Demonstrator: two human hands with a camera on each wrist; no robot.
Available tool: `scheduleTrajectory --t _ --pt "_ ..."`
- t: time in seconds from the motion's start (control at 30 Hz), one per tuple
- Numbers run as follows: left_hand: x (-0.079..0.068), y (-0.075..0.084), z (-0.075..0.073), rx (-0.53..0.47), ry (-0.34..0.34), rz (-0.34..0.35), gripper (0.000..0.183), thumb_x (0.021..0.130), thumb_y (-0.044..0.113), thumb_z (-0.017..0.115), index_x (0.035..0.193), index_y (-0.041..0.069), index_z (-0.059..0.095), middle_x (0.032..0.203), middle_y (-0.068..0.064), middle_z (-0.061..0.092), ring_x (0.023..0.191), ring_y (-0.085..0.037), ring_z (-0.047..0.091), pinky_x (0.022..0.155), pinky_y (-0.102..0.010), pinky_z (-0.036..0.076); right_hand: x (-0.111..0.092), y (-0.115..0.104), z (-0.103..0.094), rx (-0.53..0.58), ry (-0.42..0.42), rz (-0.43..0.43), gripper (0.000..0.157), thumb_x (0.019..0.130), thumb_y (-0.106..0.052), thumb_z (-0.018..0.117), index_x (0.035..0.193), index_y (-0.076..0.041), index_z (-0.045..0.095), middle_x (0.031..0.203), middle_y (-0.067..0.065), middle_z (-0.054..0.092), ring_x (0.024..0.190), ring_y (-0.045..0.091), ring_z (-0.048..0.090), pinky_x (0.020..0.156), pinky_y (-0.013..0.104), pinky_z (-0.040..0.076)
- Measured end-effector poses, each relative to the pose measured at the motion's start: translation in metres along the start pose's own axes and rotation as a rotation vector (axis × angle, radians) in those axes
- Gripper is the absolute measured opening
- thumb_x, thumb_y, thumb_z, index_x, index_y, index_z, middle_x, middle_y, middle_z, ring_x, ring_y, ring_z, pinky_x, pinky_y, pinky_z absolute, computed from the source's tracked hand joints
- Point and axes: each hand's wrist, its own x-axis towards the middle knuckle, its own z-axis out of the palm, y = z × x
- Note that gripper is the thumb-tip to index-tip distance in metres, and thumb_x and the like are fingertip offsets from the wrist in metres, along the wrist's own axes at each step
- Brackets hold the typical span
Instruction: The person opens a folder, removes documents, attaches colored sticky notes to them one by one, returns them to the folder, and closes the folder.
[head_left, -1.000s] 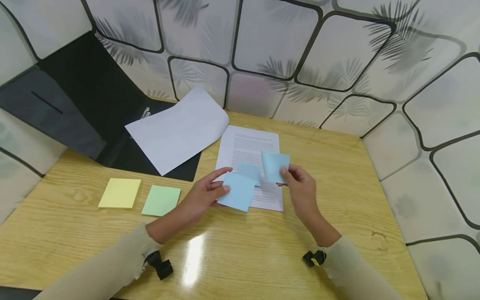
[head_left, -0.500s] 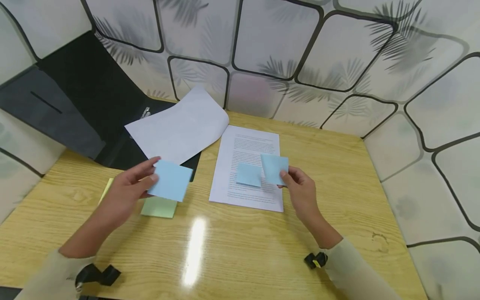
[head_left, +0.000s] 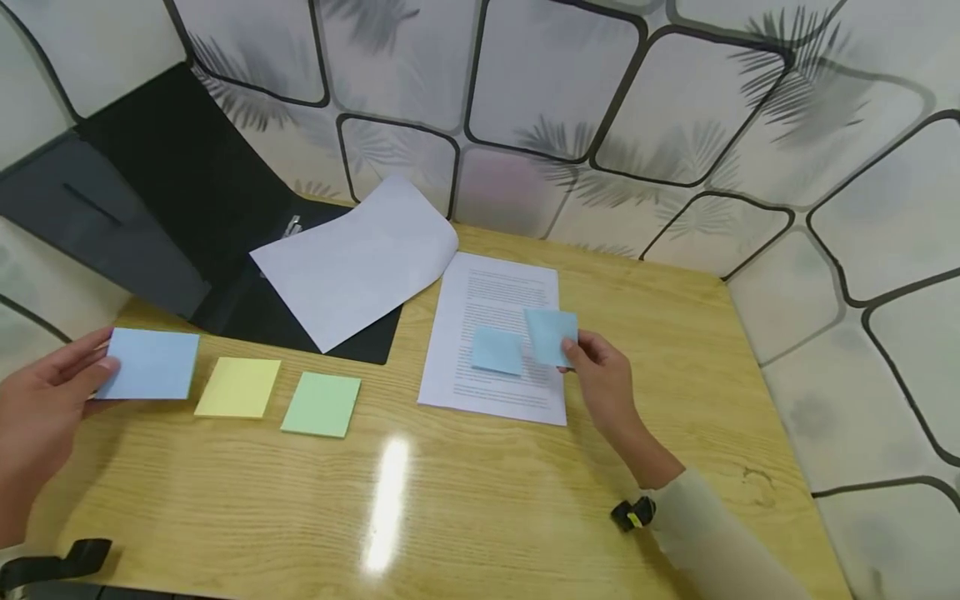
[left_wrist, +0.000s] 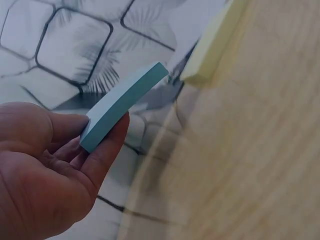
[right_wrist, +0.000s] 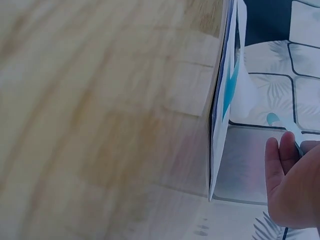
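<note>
My left hand [head_left: 48, 408] pinches a thick pad of blue sticky notes [head_left: 152, 364] between thumb and fingers at the far left. The pad's layered edge [left_wrist: 125, 105] shows in the left wrist view. In my right hand [head_left: 598, 377] a blue sticky note [head_left: 551, 336] is pinched at its lower right corner, over the printed page. Another blue sticky note [head_left: 497, 350] lies on the printed sheet [head_left: 491, 287], left of the held one. Between the hands, a yellow sticky note pad [head_left: 238, 387] and a green sticky note pad [head_left: 321, 404] lie side by side on the table.
A black folder [head_left: 217, 183] stands open at the back left, its cover leaning on the patterned wall [head_left: 547, 75]. A blank-faced sheet [head_left: 360, 250], turned over, curls across the folder. The wooden table [head_left: 480, 508] meets the wall at back and right.
My left hand has carried the blue sticky note pad leftward from over the printed page, past the green and yellow pads. The right hand has stayed nearly still with its note.
</note>
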Motion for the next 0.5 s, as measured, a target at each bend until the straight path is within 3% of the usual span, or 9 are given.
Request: scheduleTrajectory --t 0.23,0.3,0.4,0.5 --pt "0.011 -0.027 -0.007 0.103 0.025 -0.059 0.051 0.11 0.025 0.038 0.159 0.03 0.027 0.164 0.009 0.027 0.127 0.011 0.043 0.065 -0.001 0.044 0.0 0.0 -0.001 -0.009 0.009 0.002 0.037 0.101 -0.03 0.064 0.126 -0.003 0.066 0.114 0.012 0.066 0.088 0.019 0.064 0.087 0.04 0.06" --pt "0.012 -0.028 -0.007 0.144 0.024 -0.065 0.051 0.11 0.025 0.037 0.16 0.026 0.026 0.166 0.005 0.023 0.137 0.006 0.036 0.074 -0.001 0.045 0.0 0.0 -0.001 -0.015 0.008 0.005 0.036 0.101 -0.03 0.064 0.126 -0.003 0.066 0.114 0.011 0.066 0.088 0.019 0.064 0.086 0.039 0.06" --pt "0.01 -0.026 -0.007 0.218 0.019 -0.063 0.051 0.111 0.024 0.036 0.16 0.014 0.025 0.166 -0.006 0.021 0.151 -0.011 0.026 0.109 -0.02 0.043 0.0 0.001 -0.001 -0.013 0.01 0.007 0.036 0.101 -0.029 0.064 0.125 -0.003 0.066 0.113 0.012 0.066 0.088 0.018 0.064 0.085 0.039 0.06" --pt "0.01 -0.02 -0.004 0.331 0.02 -0.052 0.052 0.111 0.024 0.032 0.159 0.005 0.023 0.164 -0.021 0.021 0.152 -0.034 0.019 0.122 -0.049 0.023 -0.001 0.002 -0.001 -0.011 0.01 0.008 0.036 0.1 -0.03 0.065 0.125 -0.003 0.066 0.112 0.013 0.066 0.088 0.018 0.064 0.085 0.039 0.06"
